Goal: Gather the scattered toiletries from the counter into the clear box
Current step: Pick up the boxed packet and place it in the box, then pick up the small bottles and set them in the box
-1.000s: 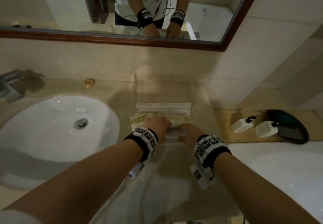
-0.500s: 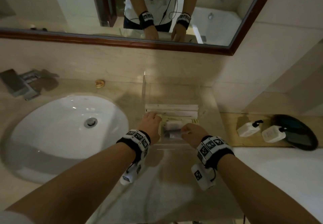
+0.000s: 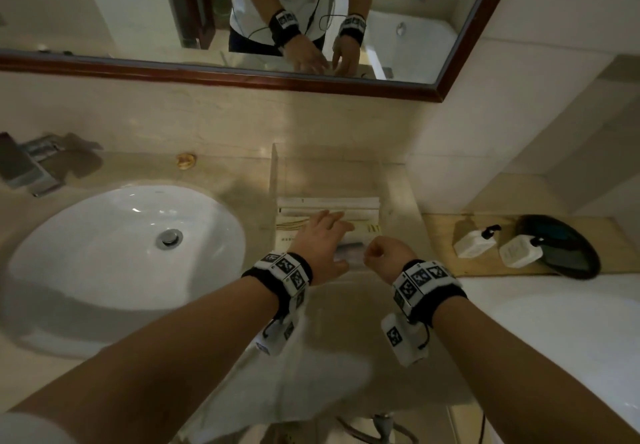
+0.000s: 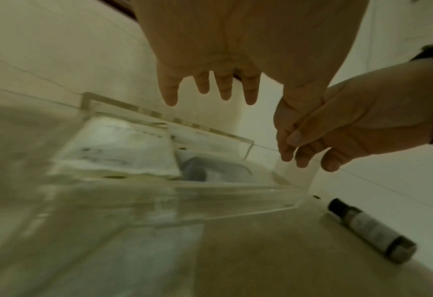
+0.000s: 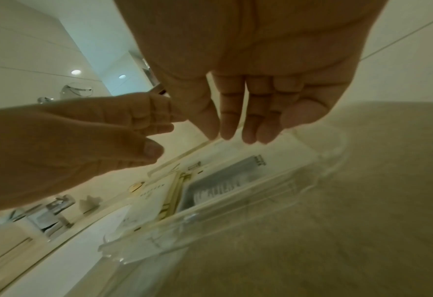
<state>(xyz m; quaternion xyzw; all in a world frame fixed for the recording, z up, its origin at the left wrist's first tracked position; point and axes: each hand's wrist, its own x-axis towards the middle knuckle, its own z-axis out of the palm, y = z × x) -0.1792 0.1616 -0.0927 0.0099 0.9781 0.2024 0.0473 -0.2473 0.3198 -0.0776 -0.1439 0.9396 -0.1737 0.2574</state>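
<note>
Both forearms reach forward over the tabletop [image 3: 346, 339] toward the clear box [image 3: 277, 180], which stands at the back edge against the wall, just right of the sink [image 3: 104, 253]. The left hand [image 3: 320, 246] hangs palm down above the box's left half, its fingers [image 4: 225, 88] straight and slightly spread, holding nothing. The right hand [image 3: 384, 253] hovers just beside it over the box's near right corner, fingers [image 5: 248, 120] loosely curled downward and close together, thumb near their tips; nothing shows between them. In the box lie flat white packets [image 3: 329, 203] along the far side, a cream packet with gold lines [image 5: 156, 199] at the left, and a grey sachet [image 5: 217, 184] near the front wall. A small dark-capped bottle [image 4: 370, 227] lies on its side on the tabletop, outside the box near its right front corner. A metal tap [image 3: 27, 166] sits at the sink's back left. A wood-framed mirror [image 3: 440, 90] hangs above the tabletop. To the right, a wooden ledge [image 3: 436, 235] carries two white pump bottles [image 3: 474, 242] beside a dark round tray [image 3: 571, 253].
</note>
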